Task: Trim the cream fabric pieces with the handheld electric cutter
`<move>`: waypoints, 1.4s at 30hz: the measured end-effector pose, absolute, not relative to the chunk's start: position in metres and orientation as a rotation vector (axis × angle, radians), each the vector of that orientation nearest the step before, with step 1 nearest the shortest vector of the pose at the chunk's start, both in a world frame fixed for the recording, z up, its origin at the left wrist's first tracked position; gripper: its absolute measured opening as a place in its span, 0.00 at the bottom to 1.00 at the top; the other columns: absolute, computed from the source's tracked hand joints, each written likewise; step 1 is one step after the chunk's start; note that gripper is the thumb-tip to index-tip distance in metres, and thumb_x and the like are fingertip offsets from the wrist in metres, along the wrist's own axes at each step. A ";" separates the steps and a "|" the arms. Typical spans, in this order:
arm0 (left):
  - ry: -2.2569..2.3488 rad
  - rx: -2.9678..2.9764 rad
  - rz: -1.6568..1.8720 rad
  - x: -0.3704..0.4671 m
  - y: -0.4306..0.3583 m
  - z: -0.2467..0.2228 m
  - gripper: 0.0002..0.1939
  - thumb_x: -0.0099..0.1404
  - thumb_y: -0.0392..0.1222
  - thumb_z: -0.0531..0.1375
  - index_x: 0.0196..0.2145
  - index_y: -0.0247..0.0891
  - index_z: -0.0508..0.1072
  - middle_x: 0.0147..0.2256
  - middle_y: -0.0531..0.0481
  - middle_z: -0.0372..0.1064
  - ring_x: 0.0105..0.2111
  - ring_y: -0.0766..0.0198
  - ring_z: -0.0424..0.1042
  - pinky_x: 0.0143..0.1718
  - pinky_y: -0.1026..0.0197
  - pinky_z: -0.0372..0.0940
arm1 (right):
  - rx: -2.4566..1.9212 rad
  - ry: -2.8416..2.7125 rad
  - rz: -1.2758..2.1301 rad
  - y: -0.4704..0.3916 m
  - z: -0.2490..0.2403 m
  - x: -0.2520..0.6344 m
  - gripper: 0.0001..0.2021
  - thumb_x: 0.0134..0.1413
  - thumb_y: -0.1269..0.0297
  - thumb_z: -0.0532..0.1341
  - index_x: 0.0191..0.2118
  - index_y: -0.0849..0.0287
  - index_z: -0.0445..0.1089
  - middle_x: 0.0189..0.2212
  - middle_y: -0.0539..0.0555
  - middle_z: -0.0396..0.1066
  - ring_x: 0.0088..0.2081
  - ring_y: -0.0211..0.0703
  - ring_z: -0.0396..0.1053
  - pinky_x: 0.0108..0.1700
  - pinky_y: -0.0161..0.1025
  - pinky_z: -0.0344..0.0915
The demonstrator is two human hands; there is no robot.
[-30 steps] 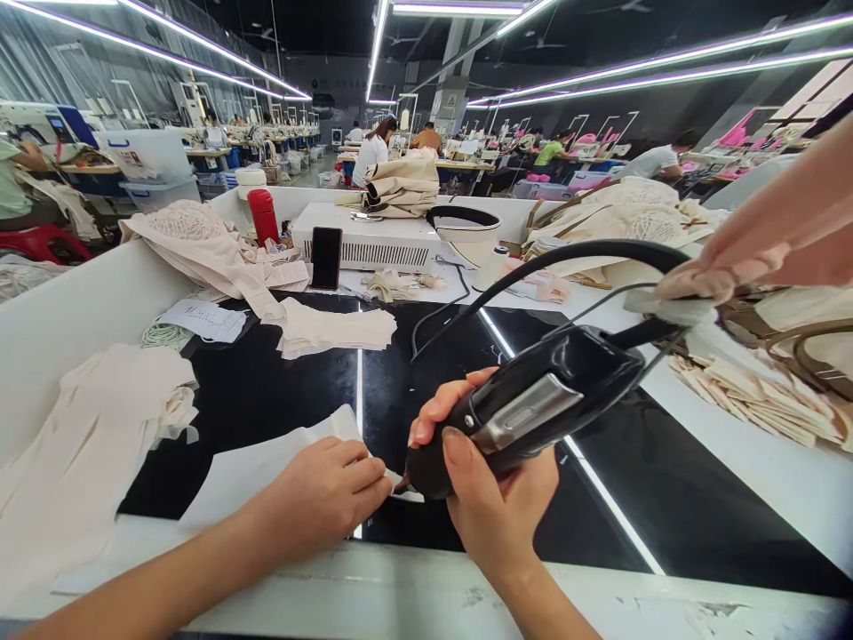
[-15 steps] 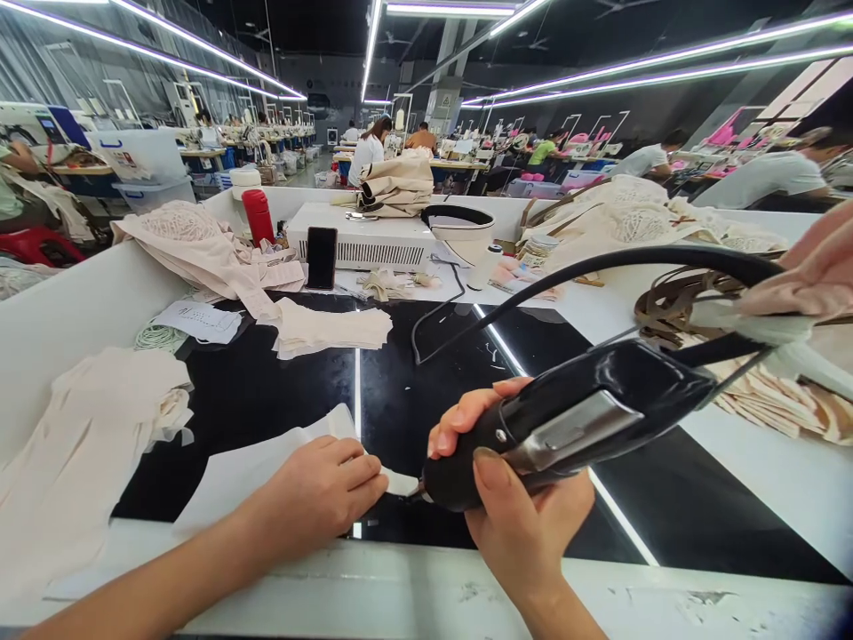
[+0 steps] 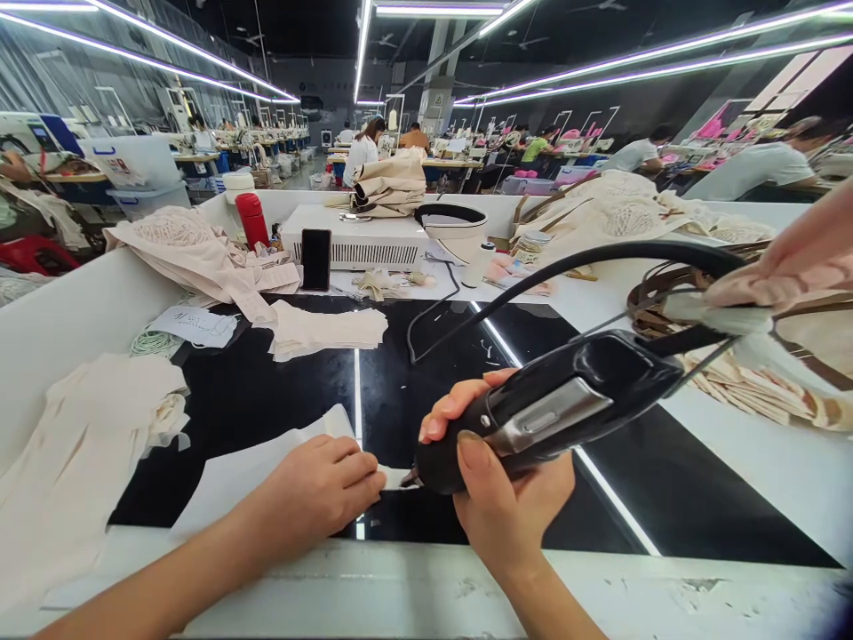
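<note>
My right hand (image 3: 506, 480) is wrapped round a black corded power tool (image 3: 560, 418) with a silver lever on its side. Its narrow tip points left and meets the end of a small white fabric strip (image 3: 392, 478). With curled fingers, my left hand (image 3: 326, 489) grips the strip close to that tip and presses it on the black glass board (image 3: 267, 409). Under and beyond this hand lies a larger white sheet (image 3: 233, 476); its material I cannot tell. Another person's hand (image 3: 753, 284), entering from the right, is at the tool's cord with pale cloth.
A stack of cream fabric pieces (image 3: 326, 329) lies at the back of the board. More cut cloth (image 3: 93, 444) is heaped at left. Behind stand a phone (image 3: 315, 260), a red bottle (image 3: 251, 220) and a white vented box (image 3: 360, 238). The black cord (image 3: 593, 256) arches over the right side.
The tool and my right hand have shifted slightly left, the tip closer to my left fingers. The other person's hand has also moved left. My left hand is almost unmoved.
</note>
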State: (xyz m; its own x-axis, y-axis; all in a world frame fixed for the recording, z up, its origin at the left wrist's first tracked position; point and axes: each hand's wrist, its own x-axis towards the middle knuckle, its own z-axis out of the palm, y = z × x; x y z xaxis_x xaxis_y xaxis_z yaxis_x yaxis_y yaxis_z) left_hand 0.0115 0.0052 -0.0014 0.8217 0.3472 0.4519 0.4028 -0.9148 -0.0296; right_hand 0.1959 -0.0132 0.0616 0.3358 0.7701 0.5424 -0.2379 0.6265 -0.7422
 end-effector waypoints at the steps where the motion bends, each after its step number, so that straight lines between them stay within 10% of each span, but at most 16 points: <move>1: -0.596 -2.880 -0.682 0.012 0.005 -0.001 0.07 0.79 0.35 0.53 0.47 0.35 0.71 0.38 0.48 0.74 0.39 0.59 0.73 0.38 0.56 0.69 | -0.613 -1.029 0.709 -0.013 0.061 0.196 0.17 0.57 0.62 0.72 0.48 0.52 0.69 0.32 0.47 0.74 0.27 0.37 0.71 0.27 0.37 0.74; 14: -0.645 -2.883 -0.493 0.013 0.005 0.008 0.24 0.68 0.48 0.70 0.56 0.40 0.68 0.42 0.51 0.72 0.37 0.56 0.70 0.34 0.54 0.64 | -0.603 -1.022 0.721 -0.015 0.061 0.198 0.16 0.56 0.63 0.73 0.48 0.51 0.70 0.32 0.48 0.74 0.27 0.37 0.72 0.27 0.36 0.74; 42: -0.691 -2.936 -0.470 0.014 0.004 0.008 0.27 0.68 0.48 0.71 0.59 0.42 0.67 0.43 0.52 0.70 0.39 0.56 0.68 0.37 0.54 0.62 | -0.684 -1.055 0.641 -0.012 0.062 0.198 0.14 0.55 0.66 0.70 0.45 0.51 0.67 0.31 0.47 0.72 0.26 0.38 0.71 0.27 0.37 0.73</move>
